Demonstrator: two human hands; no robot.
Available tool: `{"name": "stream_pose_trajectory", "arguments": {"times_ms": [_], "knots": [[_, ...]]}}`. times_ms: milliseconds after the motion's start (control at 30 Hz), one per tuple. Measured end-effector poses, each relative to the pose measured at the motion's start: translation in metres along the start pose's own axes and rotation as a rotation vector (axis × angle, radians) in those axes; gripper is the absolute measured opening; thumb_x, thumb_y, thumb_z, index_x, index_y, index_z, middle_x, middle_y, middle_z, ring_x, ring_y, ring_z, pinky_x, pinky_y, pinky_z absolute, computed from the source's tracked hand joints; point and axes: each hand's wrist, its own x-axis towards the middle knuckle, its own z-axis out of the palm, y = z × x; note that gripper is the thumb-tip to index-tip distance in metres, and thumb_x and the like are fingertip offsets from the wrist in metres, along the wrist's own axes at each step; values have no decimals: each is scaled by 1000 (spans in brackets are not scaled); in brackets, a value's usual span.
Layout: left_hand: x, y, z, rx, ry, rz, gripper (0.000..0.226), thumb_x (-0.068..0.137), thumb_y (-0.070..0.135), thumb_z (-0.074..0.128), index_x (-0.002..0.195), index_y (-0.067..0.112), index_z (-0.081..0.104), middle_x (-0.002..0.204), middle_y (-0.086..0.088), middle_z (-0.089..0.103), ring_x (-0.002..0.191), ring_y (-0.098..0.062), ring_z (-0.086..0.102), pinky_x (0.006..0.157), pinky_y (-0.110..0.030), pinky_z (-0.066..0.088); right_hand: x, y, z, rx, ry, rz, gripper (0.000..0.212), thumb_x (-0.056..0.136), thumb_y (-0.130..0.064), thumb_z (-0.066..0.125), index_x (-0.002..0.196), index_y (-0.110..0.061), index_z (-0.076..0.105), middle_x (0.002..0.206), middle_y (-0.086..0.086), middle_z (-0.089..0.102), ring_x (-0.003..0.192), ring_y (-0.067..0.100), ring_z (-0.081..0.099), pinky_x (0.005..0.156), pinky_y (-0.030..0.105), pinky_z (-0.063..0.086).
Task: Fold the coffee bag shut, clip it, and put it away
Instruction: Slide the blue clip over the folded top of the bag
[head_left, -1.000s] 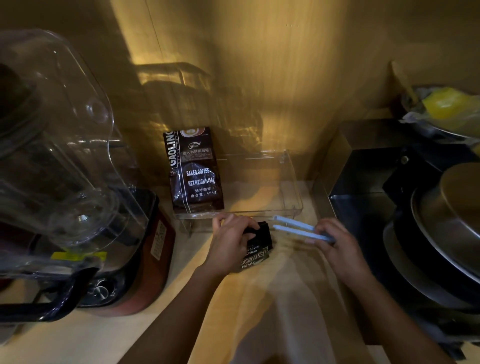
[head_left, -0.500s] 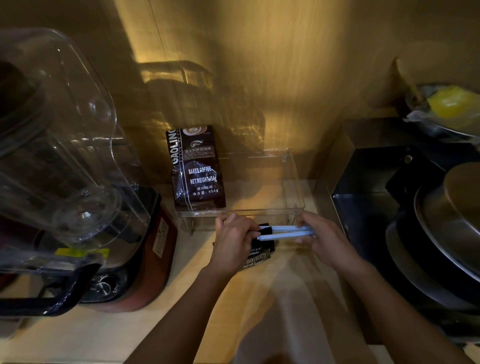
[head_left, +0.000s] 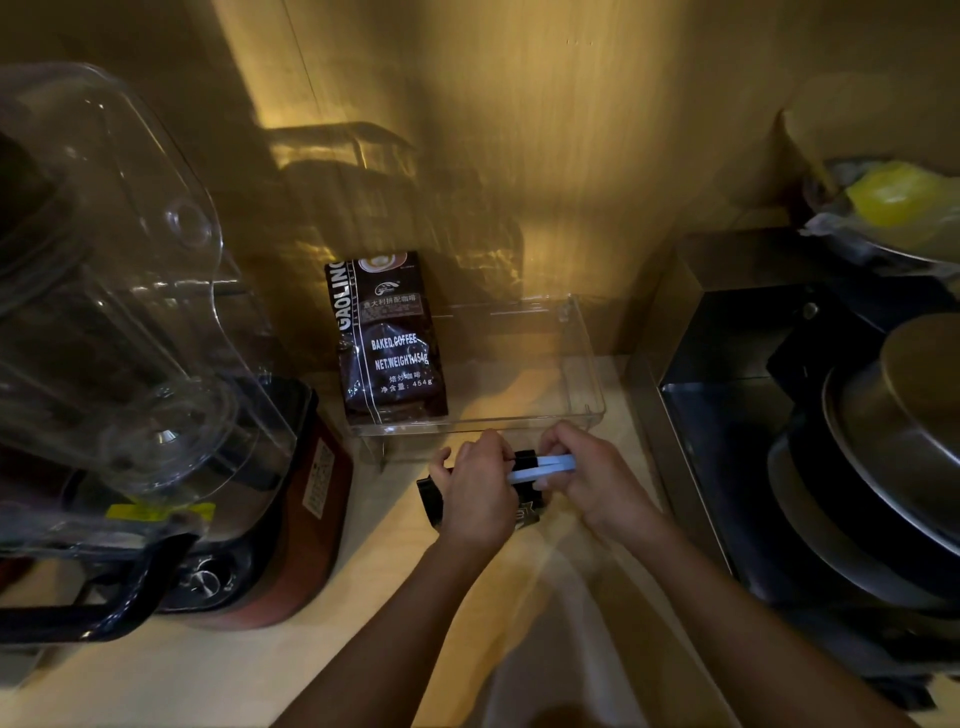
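Observation:
A small black coffee bag (head_left: 430, 498) sits on the pale wooden counter, mostly hidden under my left hand (head_left: 475, 491), which grips its folded top. My right hand (head_left: 592, 478) holds a pale blue clip (head_left: 543, 466) whose two long arms straddle the bag's folded top between my hands. Behind them stands a clear plastic bin (head_left: 582, 374) with a larger dark coffee bag (head_left: 389, 338) upright in its left side.
A blender with a clear jug (head_left: 119, 312) on a red base (head_left: 291, 525) fills the left. To the right are a steel box (head_left: 727, 338) and stacked metal pans (head_left: 883, 457). A bowl with something yellow (head_left: 893, 197) sits at the upper right. A wooden wall backs the counter.
My right hand has brought the blue clip leftward from beside the bag onto its folded top. My left hand has stayed on the bag.

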Motion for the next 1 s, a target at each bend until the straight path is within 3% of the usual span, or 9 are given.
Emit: {"name": "stream_pose_trajectory", "arguments": {"times_ms": [133,233,267,333,433,567,700,833,1000], "knots": [[0,-4,1,-72,50,-21,27,76,-11,40,80,14,47,80,2,51,86,-15,48,96,-32,15,1,0,8,120,15,34,28,72,-5,68,86,-25,55,81,-10,55,77,6,54,64,21,40],[4,-7,-2,-144,16,15,24,78,-11,41,81,11,50,79,3,49,81,15,33,85,-28,17,0,9,3,167,-2,38,30,74,-5,67,96,-26,61,89,-11,57,84,0,54,70,14,41],[5,-8,-3,-149,6,19,23,79,-10,41,82,11,50,79,4,48,80,19,29,84,-28,17,-1,13,0,159,3,21,29,74,-6,68,95,-24,63,90,-11,57,84,-1,54,70,10,41],[6,-10,-2,-126,3,22,24,80,-9,42,82,14,49,80,4,49,77,5,31,80,-25,15,-2,20,-7,152,40,10,23,72,-8,71,85,-25,65,85,-9,59,79,2,56,69,10,44],[4,-10,1,-80,7,37,24,80,-8,42,81,14,51,81,6,51,81,-10,38,75,-22,12,-4,28,-15,160,53,60,19,70,-13,73,77,-28,64,82,-5,60,77,9,57,67,22,47],[4,-7,0,-30,22,39,23,81,-6,43,80,14,53,76,10,48,77,-6,34,89,-25,12,-8,30,-9,165,101,37,22,74,-10,69,71,-29,58,77,-10,55,70,-3,52,59,7,40],[2,-2,-1,20,7,44,23,78,-7,43,78,13,54,78,9,51,89,-16,50,92,-23,6,-6,25,2,104,125,6,30,77,-13,66,69,-38,51,80,-14,50,90,19,46,71,26,38],[-1,4,1,-11,8,30,28,76,-9,43,70,18,47,78,8,51,93,-19,50,97,-29,8,-6,17,17,40,118,-27,19,78,-15,64,76,-31,52,82,-19,45,90,14,36,72,17,31],[0,5,-2,-43,0,4,25,75,-10,46,68,14,50,77,6,51,91,-21,50,100,-34,14,-3,13,25,36,169,-49,7,76,-22,65,82,-19,61,82,-10,48,95,17,39,76,8,21]]}}
